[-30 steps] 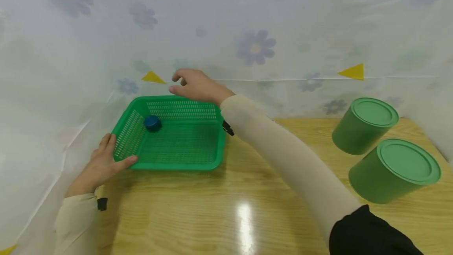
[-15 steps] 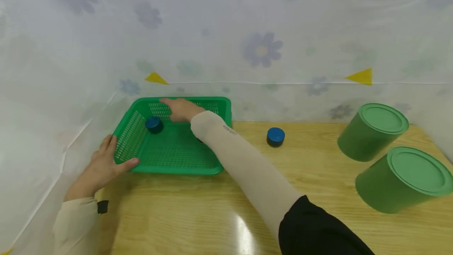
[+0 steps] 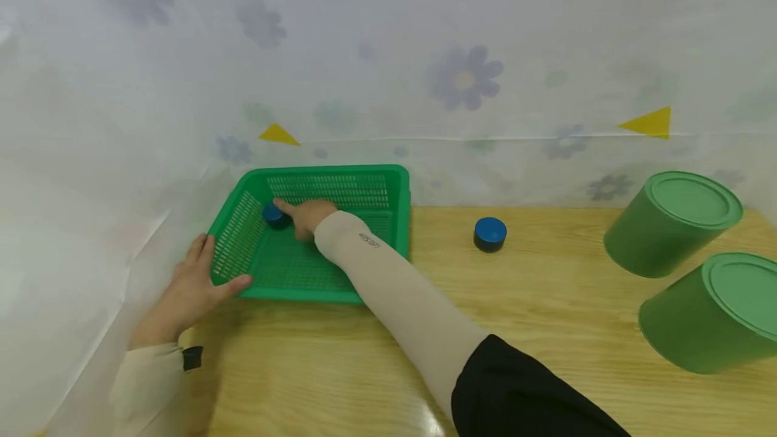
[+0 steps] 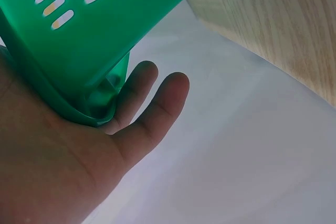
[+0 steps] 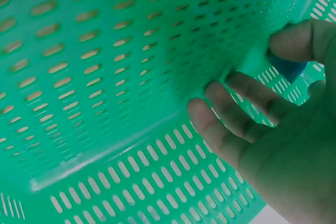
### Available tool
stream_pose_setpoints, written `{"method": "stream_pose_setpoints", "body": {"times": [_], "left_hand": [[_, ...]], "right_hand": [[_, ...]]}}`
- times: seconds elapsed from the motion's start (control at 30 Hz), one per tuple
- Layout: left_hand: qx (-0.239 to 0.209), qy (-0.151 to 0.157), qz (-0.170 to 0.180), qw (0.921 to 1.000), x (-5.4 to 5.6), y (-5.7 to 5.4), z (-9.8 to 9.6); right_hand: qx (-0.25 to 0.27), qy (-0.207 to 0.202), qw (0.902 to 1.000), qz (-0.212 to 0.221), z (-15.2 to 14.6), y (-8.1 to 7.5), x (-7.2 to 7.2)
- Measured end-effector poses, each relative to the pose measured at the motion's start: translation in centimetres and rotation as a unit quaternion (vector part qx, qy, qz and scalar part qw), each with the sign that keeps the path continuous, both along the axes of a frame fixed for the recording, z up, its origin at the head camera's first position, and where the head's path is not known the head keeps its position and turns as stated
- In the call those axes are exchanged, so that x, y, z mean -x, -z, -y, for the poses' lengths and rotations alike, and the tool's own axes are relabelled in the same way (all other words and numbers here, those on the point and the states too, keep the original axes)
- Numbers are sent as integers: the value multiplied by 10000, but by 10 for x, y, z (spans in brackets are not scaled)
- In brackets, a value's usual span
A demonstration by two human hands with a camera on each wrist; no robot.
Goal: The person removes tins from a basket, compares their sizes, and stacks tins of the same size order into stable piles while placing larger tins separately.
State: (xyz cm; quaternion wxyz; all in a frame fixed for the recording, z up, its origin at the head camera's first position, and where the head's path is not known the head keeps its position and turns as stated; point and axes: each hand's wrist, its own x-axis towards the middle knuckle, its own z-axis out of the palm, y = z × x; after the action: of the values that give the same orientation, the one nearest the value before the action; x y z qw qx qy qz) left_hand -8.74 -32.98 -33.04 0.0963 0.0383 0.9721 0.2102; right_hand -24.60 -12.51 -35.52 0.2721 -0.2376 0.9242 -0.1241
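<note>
A green perforated plastic basket [image 3: 303, 295] stands on the table at the left. My left hand [image 3: 191, 292] rests on its near-left corner, thumb over the front rim and fingers along the left side; in the left wrist view two fingers extend past the corner. Inside, near the left wall, lies a small round blue-topped piece with dark sides [image 3: 276, 217], like a bottle cap. My right hand [image 3: 311, 216] reaches over it, one fingertip overlapping its top edge. In the right wrist view several fingers of this hand stand spread above the mesh, with the blue piece [image 5: 287, 68] partly hidden behind another finger.
A second blue-topped round piece [image 3: 490, 235] sits on the wooden table [image 3: 546, 315] right of the basket. Farther right stand two green lidded cans [image 3: 674, 224]. A flowered white sheet [image 3: 364, 86] with yellow triangles hangs behind and at the left.
My right hand has come down from above the basket's back rim to the blue piece inside. The second blue piece, covered by my right sleeve before, shows now. The left hand stays at the corner.
</note>
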Motion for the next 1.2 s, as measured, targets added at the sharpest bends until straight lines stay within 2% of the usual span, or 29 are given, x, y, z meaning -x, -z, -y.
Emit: {"method": "stream_pose_setpoints", "body": {"times": [0.1,0.27,0.33,0.5,0.6,0.83,1.03,1.2], "left_hand": [[-6,-12,54,10000,-4,2,1],[90,115,-74,9999,-2,-2,0],[123,170,-126,9997,1,-5,-2],[151,240,-105,9995,9,-10,-6],[166,247,-66,9995,12,-11,-7],[168,233,22,9996,16,-11,-7],[120,271,117,9995,23,-8,-7],[108,320,128,9993,26,-5,-8]], "right_hand": [[97,-122,9998,-92,2,5,-1],[1255,-67,9914,-372,-11,4,1],[1482,-71,9884,-337,-18,0,1],[1232,-429,9915,-20,-31,-10,-3],[1052,-629,9924,-64,-37,-14,-6],[408,-760,9962,-151,-49,-15,-10],[721,-619,9935,-627,-55,-8,-5],[1133,-559,9896,-695,-56,-6,-5]]}}
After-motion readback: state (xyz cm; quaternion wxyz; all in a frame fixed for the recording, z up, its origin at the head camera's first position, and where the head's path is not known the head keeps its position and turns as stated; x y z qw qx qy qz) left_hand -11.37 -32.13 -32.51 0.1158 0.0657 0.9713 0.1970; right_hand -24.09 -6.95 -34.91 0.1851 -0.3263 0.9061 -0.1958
